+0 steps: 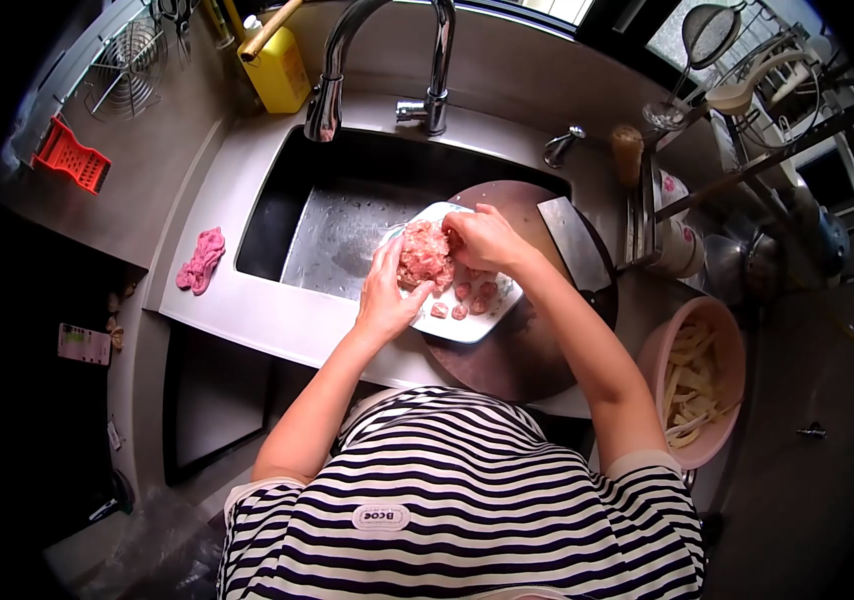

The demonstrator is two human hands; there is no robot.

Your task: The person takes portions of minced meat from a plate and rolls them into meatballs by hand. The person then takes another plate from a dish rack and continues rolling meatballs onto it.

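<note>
A mound of pink minced meat [423, 262] rests on the left part of a white plate [480, 328]. Several small meatballs [462, 292] lie on the plate's near right side. My left hand [387, 303] cups the mound from the left, fingers along its far side and thumb across its front. At the mound's right edge, my right hand [484, 240] has its fingers curled and pinched into the meat; the fingertips are partly hidden. Under the plate is a round brown chopping board [539, 350], which overlaps the sink. A cleaver [574, 243] lies on its far right part.
The dark sink [332, 235] and chrome faucet [437, 105] lie beyond the plate. A pink cloth [201, 261] is on the left counter. To the right stand a pink basin [655, 375] of pale cut strips and a dish rack [747, 170]. A yellow bottle [277, 72] stands behind.
</note>
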